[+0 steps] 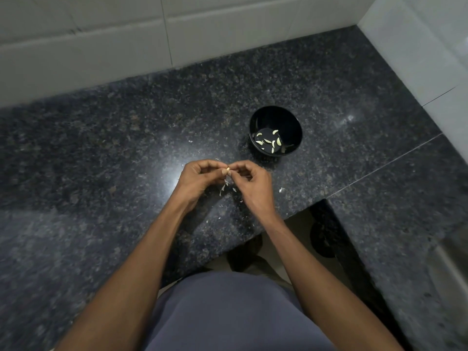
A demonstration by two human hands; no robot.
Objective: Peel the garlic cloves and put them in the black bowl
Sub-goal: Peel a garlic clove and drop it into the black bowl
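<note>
Peeling a small garlic clove (228,169) with both hands over the dark table (126,138).

The left hand (200,178) and the right hand (253,183) meet above the table, close to its front edge. Each grip is narrow, and the fingertips of both hands pinch the same pale clove between them, so only its tip shows. Thin bits of skin (225,187) hang and lie just under the hands, and a few more white scraps (281,190) lie on the table near the right hand. The black bowl (291,122) stands on the table beyond the right hand, apart from it. Several peeled cloves (268,141) lie in the bottom of the bowl. A white tiled wall (101,34) runs along the back of the table.
</note>
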